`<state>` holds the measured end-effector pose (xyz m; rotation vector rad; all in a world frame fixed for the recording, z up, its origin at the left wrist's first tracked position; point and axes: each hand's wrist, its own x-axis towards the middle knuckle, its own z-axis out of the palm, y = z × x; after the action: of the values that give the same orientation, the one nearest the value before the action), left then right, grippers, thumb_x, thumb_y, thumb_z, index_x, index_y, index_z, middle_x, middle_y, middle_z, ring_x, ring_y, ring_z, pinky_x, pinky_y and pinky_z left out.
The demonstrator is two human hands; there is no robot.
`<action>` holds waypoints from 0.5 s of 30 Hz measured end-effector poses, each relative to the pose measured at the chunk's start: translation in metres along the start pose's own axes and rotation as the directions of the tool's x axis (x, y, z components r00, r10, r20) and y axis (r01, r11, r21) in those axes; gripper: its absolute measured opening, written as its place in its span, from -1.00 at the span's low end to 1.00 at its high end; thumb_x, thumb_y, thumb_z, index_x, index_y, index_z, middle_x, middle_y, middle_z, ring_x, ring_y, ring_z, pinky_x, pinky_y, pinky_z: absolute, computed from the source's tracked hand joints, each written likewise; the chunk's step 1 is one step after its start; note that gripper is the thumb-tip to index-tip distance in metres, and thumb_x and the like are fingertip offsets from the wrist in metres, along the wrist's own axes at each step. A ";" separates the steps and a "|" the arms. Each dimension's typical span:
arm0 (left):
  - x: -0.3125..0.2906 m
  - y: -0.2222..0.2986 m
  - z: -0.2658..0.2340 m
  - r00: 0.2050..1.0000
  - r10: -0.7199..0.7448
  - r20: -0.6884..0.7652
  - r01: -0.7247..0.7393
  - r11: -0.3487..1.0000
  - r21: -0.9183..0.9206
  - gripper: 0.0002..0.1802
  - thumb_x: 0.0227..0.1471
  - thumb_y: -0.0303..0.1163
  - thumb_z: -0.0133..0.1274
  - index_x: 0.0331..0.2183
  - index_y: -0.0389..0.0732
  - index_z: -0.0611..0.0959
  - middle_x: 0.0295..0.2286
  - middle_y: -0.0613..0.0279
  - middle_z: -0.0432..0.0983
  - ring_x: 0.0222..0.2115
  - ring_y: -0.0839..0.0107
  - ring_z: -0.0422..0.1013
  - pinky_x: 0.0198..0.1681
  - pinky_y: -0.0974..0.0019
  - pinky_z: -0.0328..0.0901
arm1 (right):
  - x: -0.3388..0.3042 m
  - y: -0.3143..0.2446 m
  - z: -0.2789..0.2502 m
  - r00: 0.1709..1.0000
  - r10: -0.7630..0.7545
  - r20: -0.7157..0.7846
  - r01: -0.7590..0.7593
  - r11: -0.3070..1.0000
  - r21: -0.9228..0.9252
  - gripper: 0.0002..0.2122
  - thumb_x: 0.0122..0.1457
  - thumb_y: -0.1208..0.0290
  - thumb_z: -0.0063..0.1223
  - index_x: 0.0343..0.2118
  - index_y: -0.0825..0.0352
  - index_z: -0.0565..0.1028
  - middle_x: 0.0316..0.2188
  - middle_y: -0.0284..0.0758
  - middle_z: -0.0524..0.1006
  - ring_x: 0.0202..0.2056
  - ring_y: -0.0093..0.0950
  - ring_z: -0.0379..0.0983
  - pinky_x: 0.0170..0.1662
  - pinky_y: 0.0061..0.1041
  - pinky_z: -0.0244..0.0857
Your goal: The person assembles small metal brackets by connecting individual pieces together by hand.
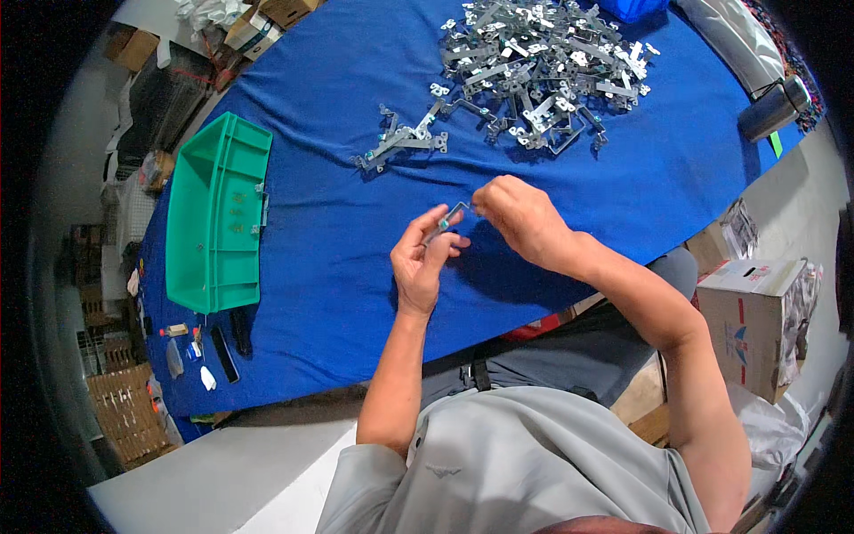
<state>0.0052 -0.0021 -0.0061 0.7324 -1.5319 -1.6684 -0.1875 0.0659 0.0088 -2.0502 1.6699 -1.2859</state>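
Note:
A small bent metal bracket [447, 219] is held over the blue cloth in front of me. My left hand [418, 267] pinches its lower part between thumb and fingers. At its upper right end, the fingers of my right hand [523, 218] are closed; whether a small part is also between them is hidden. Just beyond my hands lies a small group of similar brackets [405, 142]. Farther back and to the right spreads a large heap of loose metal brackets [543, 67].
A green plastic bin [191, 227] stands at the left, with small metal parts on its right side. Below it lie a black phone-like slab [225, 354] and small items. A metal flask [774, 109] is at the far right, a blue container [633, 7] at the back.

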 end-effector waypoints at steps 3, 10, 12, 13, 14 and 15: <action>-0.001 0.005 0.005 0.995 0.101 -0.010 -0.102 0.988 -0.114 -0.62 0.22 -0.42 0.04 0.02 -0.41 0.48 -0.20 0.02 0.59 -0.34 0.43 0.56 -0.35 0.48 0.40 | 0.002 -0.002 0.000 0.950 0.307 -0.052 -0.273 0.902 0.335 -0.92 0.20 0.52 0.06 -0.27 0.36 0.45 -0.46 -0.19 0.50 -0.44 -0.24 0.49 -0.39 -0.36 0.37; 0.000 -0.007 0.002 0.989 0.050 -0.138 -0.052 0.999 -0.009 -0.59 0.30 -0.38 -0.08 0.09 -0.42 0.44 -0.21 0.05 0.59 -0.32 0.46 0.54 -0.20 0.41 0.43 | -0.008 -0.013 0.015 0.913 0.305 0.269 -0.390 0.843 0.369 -0.86 0.24 0.43 0.03 -0.27 0.41 0.45 -0.57 -0.17 0.51 -0.55 -0.31 0.50 -0.43 -0.31 0.35; 0.000 -0.008 0.001 0.990 0.057 -0.130 -0.055 0.998 0.019 -0.59 0.29 -0.38 -0.07 0.08 -0.42 0.45 -0.25 0.07 0.60 -0.37 0.49 0.52 -0.24 0.43 0.41 | -0.006 -0.015 0.011 0.949 0.217 0.228 -0.280 0.913 0.298 -0.88 0.20 0.44 0.06 -0.30 0.40 0.48 -0.56 -0.14 0.50 -0.53 -0.23 0.49 -0.41 -0.28 0.34; 0.000 -0.009 0.000 0.992 0.063 -0.114 -0.059 0.998 0.037 -0.59 0.28 -0.39 -0.05 0.08 -0.42 0.46 -0.29 0.09 0.61 -0.41 0.52 0.50 -0.28 0.46 0.40 | -0.005 -0.017 0.006 0.957 0.221 0.190 -0.273 0.907 0.319 -0.88 0.19 0.44 0.07 -0.31 0.39 0.49 -0.55 -0.13 0.50 -0.52 -0.21 0.48 -0.41 -0.28 0.33; -0.001 -0.010 0.002 0.990 0.048 -0.130 -0.038 0.996 0.079 -0.60 0.27 -0.41 -0.02 0.08 -0.41 0.48 -0.35 0.14 0.61 -0.49 0.58 0.43 -0.34 0.50 0.36 | -0.002 -0.017 -0.001 0.941 0.278 0.190 -0.325 0.899 0.294 -0.89 0.18 0.45 0.08 -0.34 0.39 0.50 -0.55 -0.14 0.51 -0.51 -0.24 0.48 -0.40 -0.31 0.33; -0.002 -0.011 0.002 0.991 0.043 -0.127 -0.028 0.993 0.111 -0.62 0.25 -0.42 0.00 0.06 -0.37 0.53 -0.36 0.19 0.62 -0.51 0.63 0.38 -0.38 0.54 0.33 | 0.001 -0.015 -0.006 0.949 0.284 0.136 -0.312 0.899 0.307 -0.88 0.19 0.45 0.09 -0.34 0.41 0.50 -0.56 -0.17 0.50 -0.52 -0.35 0.45 -0.41 -0.36 0.31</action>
<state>0.0029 0.0007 -0.0173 0.8491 -1.5446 -1.4906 -0.1815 0.0729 0.0225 -1.5673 1.5380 -1.2475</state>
